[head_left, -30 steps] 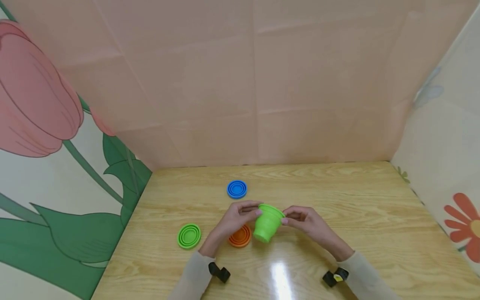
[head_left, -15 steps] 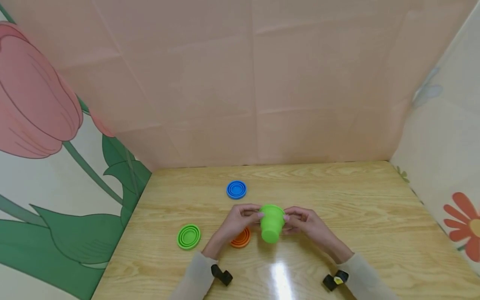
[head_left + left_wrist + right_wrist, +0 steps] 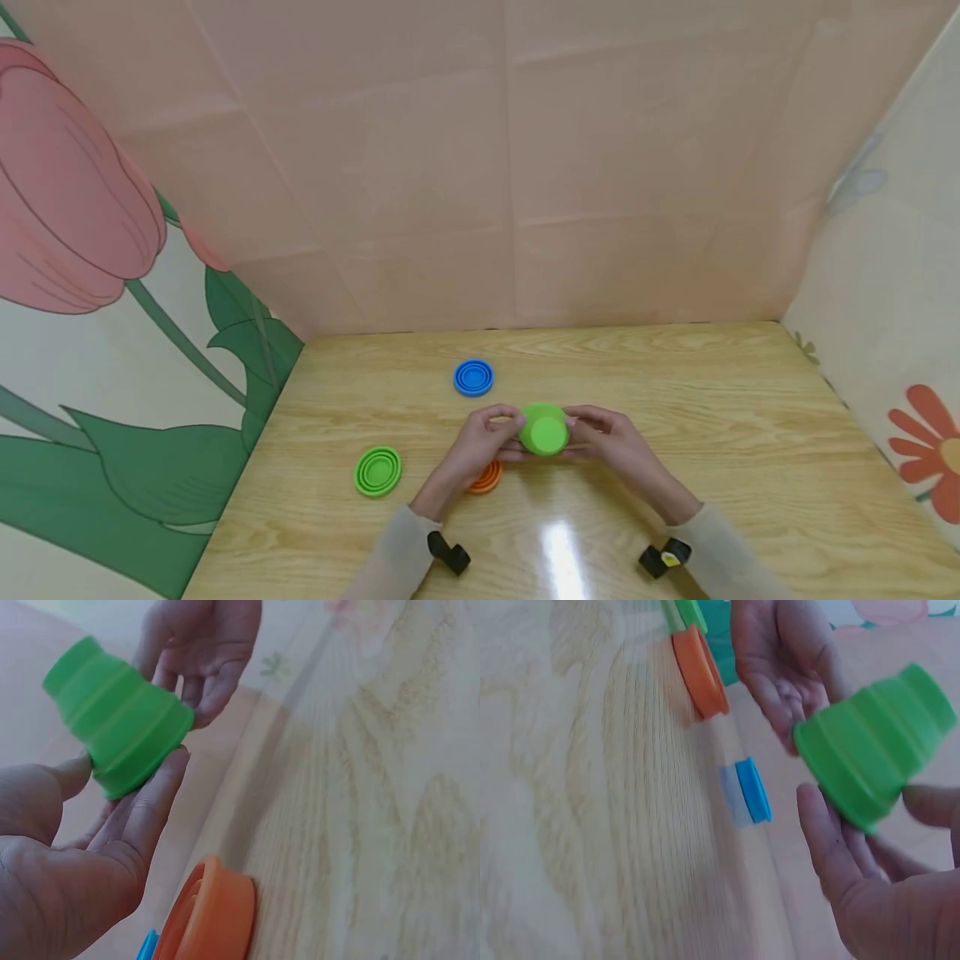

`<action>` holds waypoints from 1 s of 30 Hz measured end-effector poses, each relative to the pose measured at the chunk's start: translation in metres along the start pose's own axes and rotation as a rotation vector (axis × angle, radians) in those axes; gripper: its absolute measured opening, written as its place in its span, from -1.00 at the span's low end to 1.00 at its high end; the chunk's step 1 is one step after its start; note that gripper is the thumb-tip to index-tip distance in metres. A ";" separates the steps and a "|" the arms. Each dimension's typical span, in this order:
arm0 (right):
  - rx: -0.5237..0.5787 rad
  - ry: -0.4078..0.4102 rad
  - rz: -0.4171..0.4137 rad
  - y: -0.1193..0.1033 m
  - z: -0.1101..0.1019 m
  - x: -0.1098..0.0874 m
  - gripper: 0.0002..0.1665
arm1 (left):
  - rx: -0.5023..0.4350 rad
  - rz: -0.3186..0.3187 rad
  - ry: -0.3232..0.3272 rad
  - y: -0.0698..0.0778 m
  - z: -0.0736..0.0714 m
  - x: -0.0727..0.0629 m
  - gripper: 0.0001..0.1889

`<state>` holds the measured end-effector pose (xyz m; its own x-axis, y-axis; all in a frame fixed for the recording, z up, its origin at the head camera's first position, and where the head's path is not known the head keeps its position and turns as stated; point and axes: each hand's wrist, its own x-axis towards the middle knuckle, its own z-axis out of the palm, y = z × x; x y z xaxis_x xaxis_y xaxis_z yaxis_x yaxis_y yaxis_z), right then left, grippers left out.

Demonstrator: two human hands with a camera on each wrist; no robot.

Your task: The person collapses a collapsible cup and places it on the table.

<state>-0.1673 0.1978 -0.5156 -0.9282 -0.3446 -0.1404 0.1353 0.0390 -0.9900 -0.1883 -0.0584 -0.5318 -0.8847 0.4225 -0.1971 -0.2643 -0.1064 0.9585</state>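
Note:
Both hands hold a green collapsible cup (image 3: 545,431) above the table, stretched out into stepped rings. Its base faces the head camera, hiding the inside. From the left side, my left hand (image 3: 474,443) grips it, thumb on the wall and fingers at the rim. My right hand (image 3: 617,443) grips the opposite side in the same way. In the left wrist view the cup (image 3: 120,712) tilts with its wide rim toward the table. An orange collapsed cup (image 3: 487,477) lies below the left hand, partly hidden by it.
Another green collapsed cup (image 3: 378,472) lies flat on the wooden table (image 3: 712,400) at left, and a blue collapsed cup (image 3: 473,378) lies farther back. A pink cloth backdrop (image 3: 510,167) rises at the table's far edge, with flower-printed panels on both sides.
The green cup has turned in my hands: its side faced the head camera earlier, and its base faces it now. Both hands stay on it, the left shifting slightly right. The other cups stay put.

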 end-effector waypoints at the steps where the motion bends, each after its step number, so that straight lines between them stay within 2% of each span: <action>1: 0.014 0.012 0.010 0.000 0.002 0.000 -0.38 | -0.001 -0.007 0.004 -0.001 0.001 0.000 -0.70; 8: 0.035 0.081 0.064 0.002 0.008 0.003 -0.44 | -0.003 -0.033 0.032 -0.003 0.003 0.000 -0.70; 16: 0.008 0.082 0.091 0.001 0.009 0.004 -0.43 | 0.039 -0.061 0.081 -0.001 0.003 0.002 -0.66; 30: -0.042 0.082 0.094 0.001 0.009 0.005 -0.44 | 0.052 -0.067 0.077 0.001 0.005 0.003 -0.63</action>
<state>-0.1684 0.1883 -0.5175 -0.9376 -0.2595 -0.2317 0.2104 0.1073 -0.9717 -0.1899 -0.0529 -0.5301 -0.8932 0.3564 -0.2743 -0.3052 -0.0321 0.9518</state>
